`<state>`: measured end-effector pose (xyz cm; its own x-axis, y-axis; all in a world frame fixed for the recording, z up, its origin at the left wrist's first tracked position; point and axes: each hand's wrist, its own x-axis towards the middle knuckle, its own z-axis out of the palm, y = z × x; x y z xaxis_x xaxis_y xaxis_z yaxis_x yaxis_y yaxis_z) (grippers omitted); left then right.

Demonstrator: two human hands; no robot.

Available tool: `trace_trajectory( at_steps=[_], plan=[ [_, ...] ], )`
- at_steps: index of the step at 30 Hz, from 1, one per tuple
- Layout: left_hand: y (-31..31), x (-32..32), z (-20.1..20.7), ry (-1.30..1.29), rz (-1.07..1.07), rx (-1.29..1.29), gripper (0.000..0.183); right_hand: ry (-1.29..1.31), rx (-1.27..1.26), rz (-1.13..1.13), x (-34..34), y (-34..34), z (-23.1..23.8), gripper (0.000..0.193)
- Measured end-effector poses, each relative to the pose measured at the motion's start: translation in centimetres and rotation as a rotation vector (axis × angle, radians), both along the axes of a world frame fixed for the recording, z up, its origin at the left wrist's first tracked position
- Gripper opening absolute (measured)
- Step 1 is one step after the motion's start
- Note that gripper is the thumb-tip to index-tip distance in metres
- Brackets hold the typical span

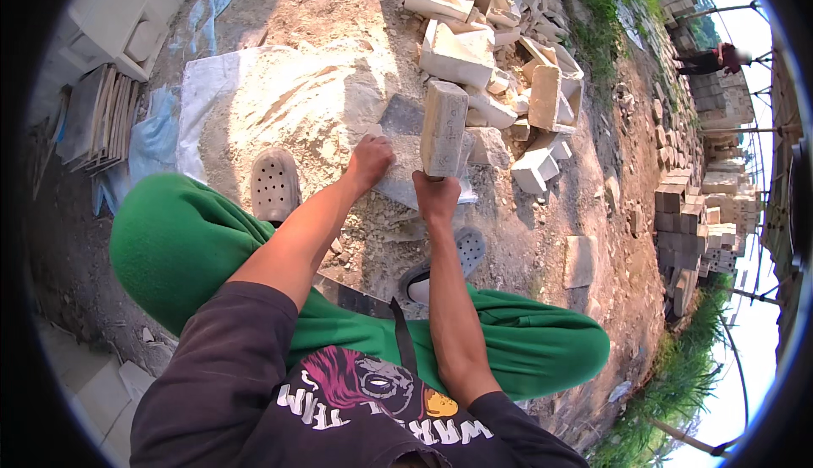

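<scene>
Right-hand grip: the right hand (438,195) is closed in a fist at the near end of a long pale block (444,129); whether the fingers wrap the block itself or a handle below it, I cannot tell.
Pale block: raised in front of the person, long side pointing away, right of the left hand (373,160).
Handling: a firm wrist and tight fist would suit so bulky a piece, I judge, with the left fingers well out from under it.
Left-hand grip: fingers curled in, by the dusty grey slab (401,117); whether they pinch anything is hidden.
Underneath: the slab lies on the ground, partly covered in pale powder.
Feet: a beige clog (274,187) at left, a grey clog (468,250) at right.
Beyond: a heap of broken pale blocks (458,53) ahead and to the right; a white sheet (196,99) at left.
Far right: stacked grey blocks (680,224).
</scene>
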<state>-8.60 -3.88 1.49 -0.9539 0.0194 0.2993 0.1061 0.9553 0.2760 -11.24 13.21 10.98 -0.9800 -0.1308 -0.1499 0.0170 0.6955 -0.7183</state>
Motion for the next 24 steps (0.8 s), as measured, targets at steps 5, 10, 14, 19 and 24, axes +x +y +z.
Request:
trace_trajectory(
  at_steps=[5, 10, 14, 19, 24],
  plan=[
    [-0.2, -0.3, -0.1, 0.088, -0.043, -0.024, 0.014, -0.077, 0.094, 0.097, 2.0, 1.6, -4.5, 0.038],
    [0.2, -0.2, 0.1, 0.007, -0.014, -0.024, 0.012, -0.184, 0.024, -0.065, 0.8, 1.9, -3.2, 0.037],
    [-0.2, 0.2, -0.4, -0.059, -0.003, 0.004, 0.011, -0.025, -0.015, -0.04, -0.3, 0.2, -0.5, 0.034],
    [-0.1, 0.1, 0.0, -0.032, -0.03, 0.052, 0.012, 0.074, -0.001, 0.036, 2.0, 1.0, -5.5, 0.032],
    [0.2, 0.2, 1.2, -0.14, -0.036, 0.028, 0.013, -0.275, 0.053, -0.122, 2.5, 2.4, -8.5, 0.035]
  ],
)
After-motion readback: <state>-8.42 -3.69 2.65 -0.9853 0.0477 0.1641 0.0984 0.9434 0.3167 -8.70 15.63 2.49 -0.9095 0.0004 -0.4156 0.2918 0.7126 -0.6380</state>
